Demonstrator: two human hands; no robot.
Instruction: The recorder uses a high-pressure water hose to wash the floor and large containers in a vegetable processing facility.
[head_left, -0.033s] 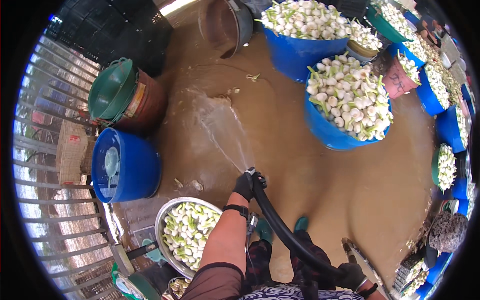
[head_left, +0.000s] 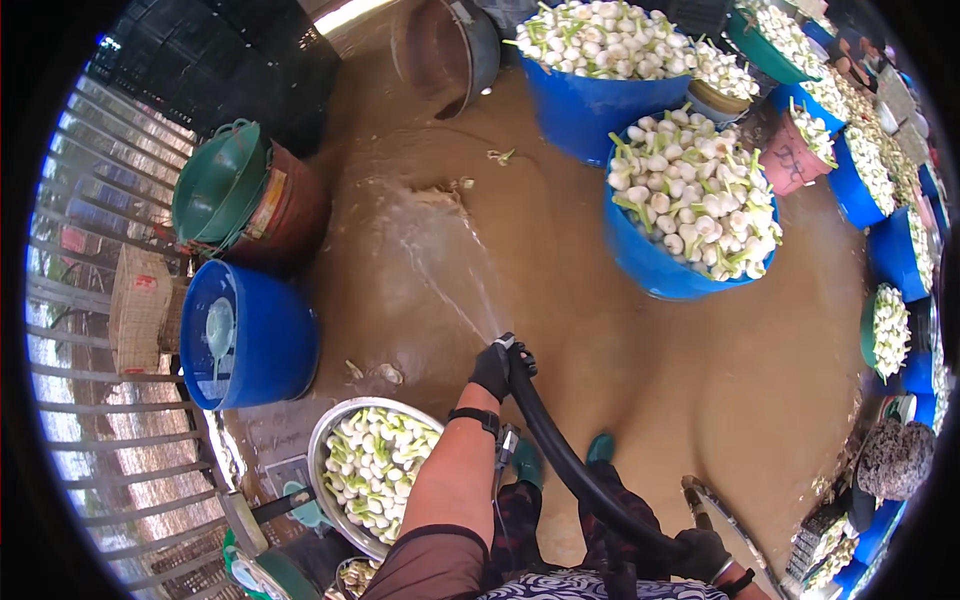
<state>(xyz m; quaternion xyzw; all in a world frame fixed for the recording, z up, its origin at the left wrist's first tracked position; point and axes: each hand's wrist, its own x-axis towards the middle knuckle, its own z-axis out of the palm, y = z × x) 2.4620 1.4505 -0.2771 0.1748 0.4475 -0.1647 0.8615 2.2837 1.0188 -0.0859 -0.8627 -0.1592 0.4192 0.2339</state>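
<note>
My left hand, in a black glove, is closed round the front end of a thick black hose. Water sprays from it ahead and to the left, hitting the wet brown floor. Lower right, my gloved right hand grips the same hose farther back, beside my hip. The hose curves between both hands in front of my legs. Left of my left forearm stands a round metal basin full of white bulbs with green stalks, which look like garlic; my arm hides part of its right side.
A blue tub heaped with bulbs stands ahead right, with more filled tubs behind. At left are an open blue barrel, green buckets and a slatted fence. A dark tub lies tipped ahead. Another person is at far right.
The view has shifted very slightly, and the water spray differs a little in shape. Both hands keep their hold on the hose.
</note>
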